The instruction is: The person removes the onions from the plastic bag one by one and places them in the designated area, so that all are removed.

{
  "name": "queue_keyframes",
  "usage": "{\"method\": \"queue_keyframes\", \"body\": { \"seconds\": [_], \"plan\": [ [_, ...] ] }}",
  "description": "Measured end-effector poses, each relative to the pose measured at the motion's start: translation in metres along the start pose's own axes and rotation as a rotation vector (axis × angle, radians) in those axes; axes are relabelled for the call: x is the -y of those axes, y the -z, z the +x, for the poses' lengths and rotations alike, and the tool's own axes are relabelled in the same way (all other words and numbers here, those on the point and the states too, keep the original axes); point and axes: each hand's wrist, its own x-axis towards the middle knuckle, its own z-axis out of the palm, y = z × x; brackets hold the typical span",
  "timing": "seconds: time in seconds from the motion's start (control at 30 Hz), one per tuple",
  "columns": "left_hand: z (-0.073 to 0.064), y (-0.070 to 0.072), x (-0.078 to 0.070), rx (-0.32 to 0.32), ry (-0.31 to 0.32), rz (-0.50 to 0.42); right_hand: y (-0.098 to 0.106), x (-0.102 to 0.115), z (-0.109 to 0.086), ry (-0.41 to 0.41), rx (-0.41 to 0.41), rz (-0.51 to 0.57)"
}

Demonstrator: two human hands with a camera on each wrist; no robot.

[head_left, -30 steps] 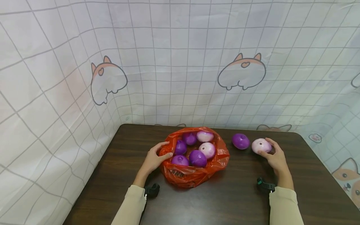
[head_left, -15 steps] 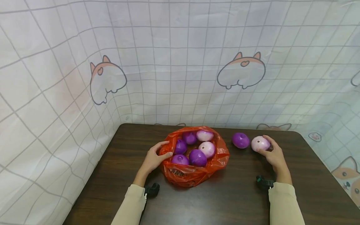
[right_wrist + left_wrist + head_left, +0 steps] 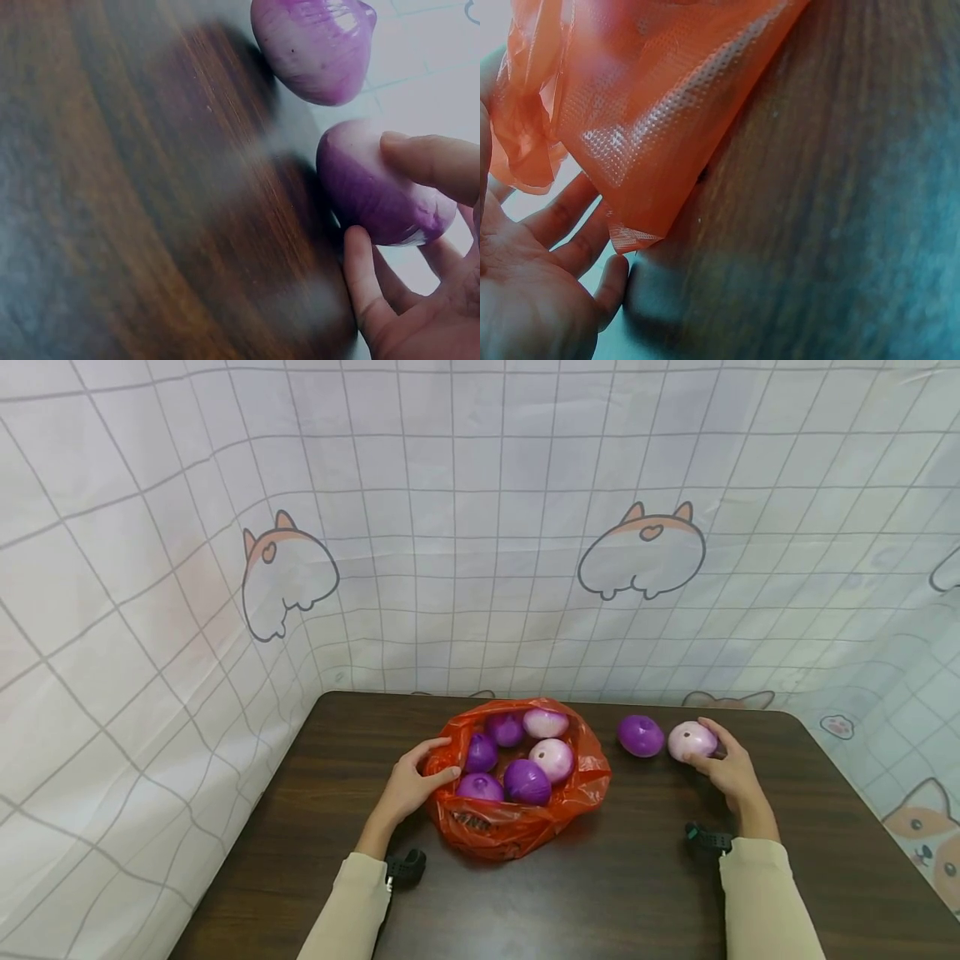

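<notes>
While the left hand (image 3: pixel 411 783) grasps the left rim of a red plastic bag (image 3: pixel 517 839), with its thumb inside the mouth and its fingers along the outer wall, the right hand (image 3: pixel 735 768) holds a pale onion (image 3: pixel 688 741) between thumb and fingers. That pale onion is on the right part of the dark wooden table (image 3: pixel 615 893), well apart from the bag; its side shows purple in the right wrist view. Just beside it, toward the bag, lies a purple onion (image 3: pixel 640 735) that neither hand touches. Six onions (image 3: pixel 527 782) show within the bag's mouth, four purple and two pale. Cream sleeves (image 3: pixel 768 902) cover the forearms, and a black device (image 3: pixel 406 868) sits at each wrist. Behind the table hangs a white cloth (image 3: pixel 480 568) with grey grid lines and cartoon animals.
</notes>
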Motion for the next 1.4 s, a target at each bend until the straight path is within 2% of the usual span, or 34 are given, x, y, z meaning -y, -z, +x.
{"method": "queue_keyframes", "body": {
  "seconds": [0.43, 0.87, 1.13, 1.4],
  "plan": [
    [-0.0014, 0.0001, -0.0027, 0.0, 0.01, -0.002, 0.0022, -0.0008, 0.0078, -0.01, 0.031, 0.011],
    [-0.0014, -0.0012, -0.0051, 0.008, 0.008, -0.007, 0.0044, -0.0031, 0.0078, -0.005, 0.02, 0.005],
    [-0.0006, -0.0011, -0.0048, 0.007, -0.003, 0.003, 0.0045, -0.0028, 0.0068, 0.003, -0.016, -0.114],
    [-0.0012, -0.0003, -0.0042, 0.008, 0.002, -0.005, 0.0059, 0.0016, 0.0005, -0.013, -0.02, -0.111]
  ]
}}
